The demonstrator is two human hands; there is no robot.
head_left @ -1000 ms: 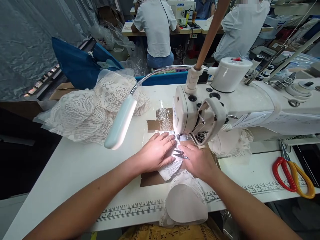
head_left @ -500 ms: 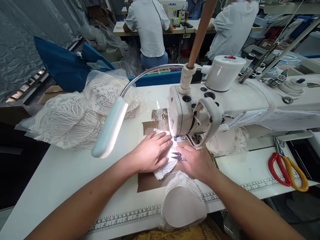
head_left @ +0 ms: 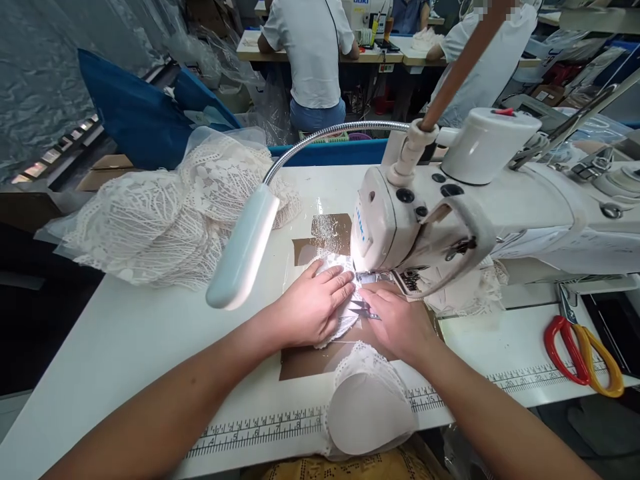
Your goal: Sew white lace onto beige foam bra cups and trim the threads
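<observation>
My left hand (head_left: 316,301) lies flat on a white lace piece (head_left: 346,327), its fingers stretched toward the needle area of the sewing machine (head_left: 383,213). In my right hand (head_left: 397,319) is a pair of thread snips (head_left: 365,311), blades pointing left over the lace. The right fingertips rest beside the lace's right edge, close to the presser foot. A thread runs from the lace toward a white lace-trimmed bra cup (head_left: 367,413) at the table's front edge. My left hand covers part of the lace piece.
A pile of lace cups (head_left: 145,223) sits at the left. A lamp (head_left: 243,247) on a bendable neck hangs over the table (head_left: 165,353). Red-and-yellow scissors (head_left: 575,347) lie at the right by a printed ruler (head_left: 270,427). People in white shirts (head_left: 315,60) sit at tables beyond.
The lace piece has slid a little forward under the machine, with both hands staying on or beside it. The head view has turned slightly, so the machine appears farther right.
</observation>
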